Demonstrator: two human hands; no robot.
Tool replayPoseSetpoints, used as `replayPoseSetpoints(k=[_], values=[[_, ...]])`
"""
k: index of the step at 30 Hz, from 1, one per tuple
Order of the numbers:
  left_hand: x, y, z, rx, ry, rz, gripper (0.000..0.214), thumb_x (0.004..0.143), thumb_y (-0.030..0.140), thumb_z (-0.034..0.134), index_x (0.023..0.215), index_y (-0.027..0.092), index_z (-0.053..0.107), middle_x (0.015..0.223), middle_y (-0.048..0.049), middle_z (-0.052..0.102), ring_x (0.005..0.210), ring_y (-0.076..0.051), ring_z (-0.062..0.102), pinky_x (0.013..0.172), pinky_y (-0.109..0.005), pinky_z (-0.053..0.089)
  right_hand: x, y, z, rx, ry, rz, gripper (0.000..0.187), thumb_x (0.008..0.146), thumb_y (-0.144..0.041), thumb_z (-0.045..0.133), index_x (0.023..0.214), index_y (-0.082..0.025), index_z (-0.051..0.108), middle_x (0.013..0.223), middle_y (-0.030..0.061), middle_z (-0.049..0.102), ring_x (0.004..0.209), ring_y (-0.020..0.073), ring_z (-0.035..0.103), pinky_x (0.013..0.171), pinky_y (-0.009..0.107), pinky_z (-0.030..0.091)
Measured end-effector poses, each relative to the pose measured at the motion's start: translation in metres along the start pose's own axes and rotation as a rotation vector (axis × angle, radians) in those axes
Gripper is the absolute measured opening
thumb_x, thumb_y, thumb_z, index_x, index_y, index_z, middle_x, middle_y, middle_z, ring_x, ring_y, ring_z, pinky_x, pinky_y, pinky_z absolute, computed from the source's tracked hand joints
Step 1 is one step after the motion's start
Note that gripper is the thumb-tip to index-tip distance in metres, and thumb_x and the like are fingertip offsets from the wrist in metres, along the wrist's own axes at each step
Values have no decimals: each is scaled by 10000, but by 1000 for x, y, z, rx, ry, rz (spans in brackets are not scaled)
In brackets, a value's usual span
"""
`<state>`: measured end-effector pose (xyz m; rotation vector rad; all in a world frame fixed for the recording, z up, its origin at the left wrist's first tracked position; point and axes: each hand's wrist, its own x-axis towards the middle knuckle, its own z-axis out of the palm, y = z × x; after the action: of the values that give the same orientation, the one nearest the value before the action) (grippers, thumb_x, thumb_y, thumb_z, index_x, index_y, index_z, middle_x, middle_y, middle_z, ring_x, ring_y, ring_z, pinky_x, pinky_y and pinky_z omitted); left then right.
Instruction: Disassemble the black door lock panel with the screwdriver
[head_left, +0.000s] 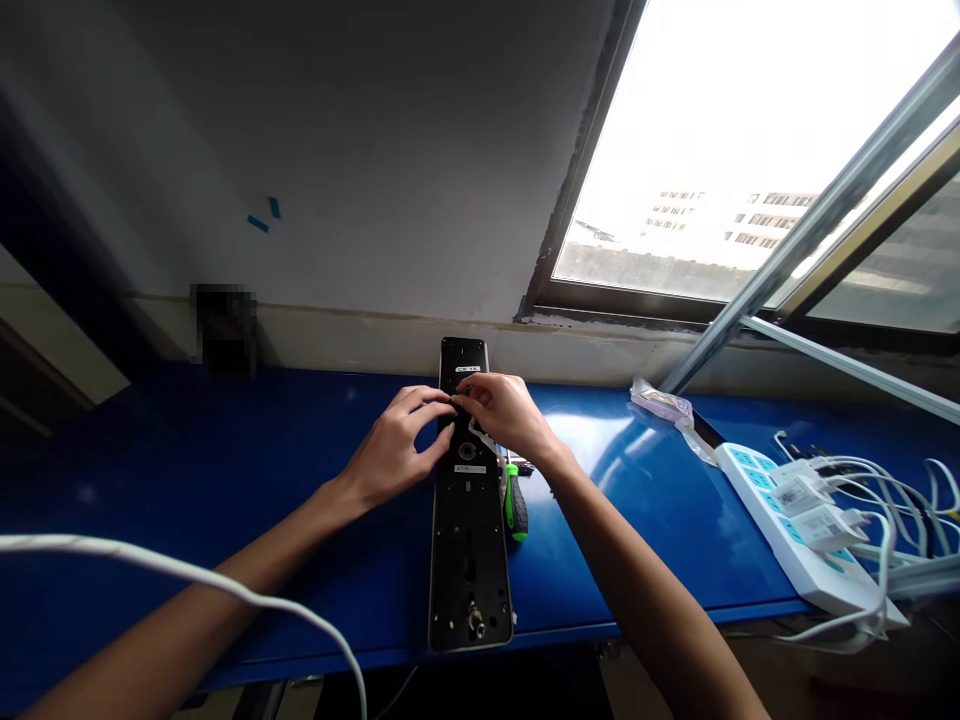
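A long black panel (471, 540), which looks like the back of a door lock, lies lengthwise on the blue table. White labels and a metal fitting (475, 622) show on its face. My left hand (401, 445) reaches over its left edge, thumb and fingers apart, fingertips at the upper part. Pinched together at the same spot are the fingers of my right hand (499, 408); whatever is between them is too small to make out. Below that hand, a white cable (484, 436) runs off the panel's right side. Beside it lies a green and black screwdriver (516, 503).
The blue table (300, 560) stands against a wall under a window. At right is a white power strip (787, 540) with chargers and tangled cables. A plastic bag (664, 403) lies near the metal brace (750, 290). Another white cable (187, 570) crosses my left forearm.
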<state>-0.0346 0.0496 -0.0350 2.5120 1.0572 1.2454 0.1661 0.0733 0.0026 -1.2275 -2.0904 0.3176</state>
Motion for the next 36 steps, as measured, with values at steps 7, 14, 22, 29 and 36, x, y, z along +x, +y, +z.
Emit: replayPoseSetpoints(k=[7, 14, 22, 29, 36], values=[[2, -5, -4, -31, 53, -100, 211, 1020, 318, 548, 1151, 208, 673, 1287, -86, 648, 1245, -256, 602, 1094, -444, 497, 1, 3, -2, 34, 86, -92, 196, 970, -297, 650, 895, -175, 783, 833, 51, 747, 728, 147, 633, 715, 258, 475], [18, 6, -6, -450, 62, -274, 331, 1075, 429, 438, 1309, 241, 579, 1327, -83, 661, 1226, -236, 632, 1060, -412, 521, -7, -25, -48, 48, 207, -206, 196, 976, -337, 649, 941, -204, 789, 859, 29, 726, 735, 135, 620, 708, 259, 492], [55, 32, 8, -841, -209, -227, 478, 953, 647, 570, 917, 175, 638, 893, -56, 662, 804, -180, 633, 714, -306, 519, -9, -28, -78, 127, 411, -264, 156, 946, -301, 687, 890, -198, 791, 761, 1, 704, 643, 114, 608, 613, 275, 480], [67, 33, 11, -637, -5, -412, 532, 834, 444, 717, 594, 203, 308, 598, 70, 237, 541, -84, 227, 524, -258, 198, -23, -13, -104, 93, 445, -313, 113, 925, -280, 729, 892, -202, 804, 752, 4, 698, 625, 109, 603, 586, 289, 486], [71, 42, 14, -262, 108, -272, 354, 760, 245, 691, 542, 186, 418, 688, 27, 425, 631, -119, 404, 584, -278, 324, -36, 9, -122, 92, 450, -224, 118, 915, -304, 738, 887, -208, 800, 749, 1, 693, 611, 113, 611, 567, 293, 490]])
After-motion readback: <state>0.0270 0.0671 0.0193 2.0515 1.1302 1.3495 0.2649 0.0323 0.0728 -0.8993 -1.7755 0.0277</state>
